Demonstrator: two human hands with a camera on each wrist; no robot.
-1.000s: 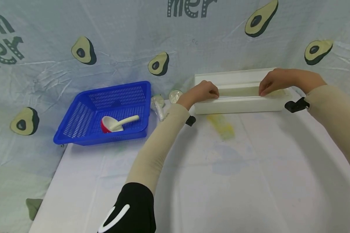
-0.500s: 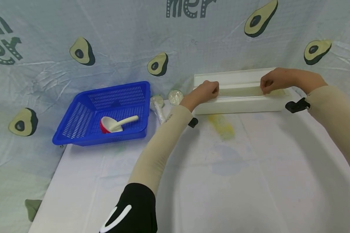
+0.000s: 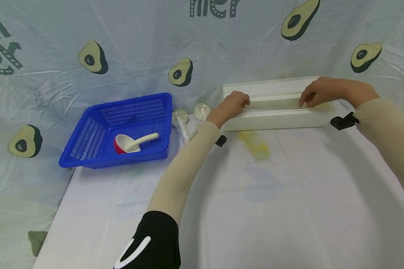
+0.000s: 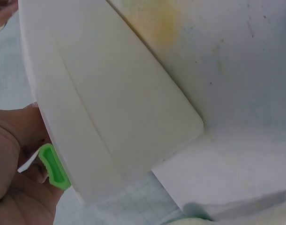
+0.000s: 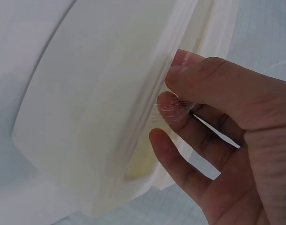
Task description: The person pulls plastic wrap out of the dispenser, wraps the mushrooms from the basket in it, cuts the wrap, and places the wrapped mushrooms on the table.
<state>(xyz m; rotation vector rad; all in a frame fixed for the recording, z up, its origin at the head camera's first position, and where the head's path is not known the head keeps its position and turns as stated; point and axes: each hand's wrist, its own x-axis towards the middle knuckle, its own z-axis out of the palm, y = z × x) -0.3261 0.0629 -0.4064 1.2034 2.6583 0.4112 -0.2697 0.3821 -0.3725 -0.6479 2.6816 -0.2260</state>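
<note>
White tabletop [image 3: 289, 213]; left hand [image 3: 231, 106], right hand [image 3: 324, 91] stretched forward; box [image 3: 279, 121] lengthwise left-to-right; right fingers [image 5: 169, 146] pinch film [image 5: 182, 108]; left grip unclear.

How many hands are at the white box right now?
2: the left hand at the left end of the white box, and the right hand towards its right end, pinching clear film. No other hand shows.

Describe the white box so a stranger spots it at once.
Find the blue basket on the white table, then follow the far edge rightward. There, at the left hand and right hand, is a long, open white box. Its solid white walls set it apart from the blue, hole-filled basket.
</note>
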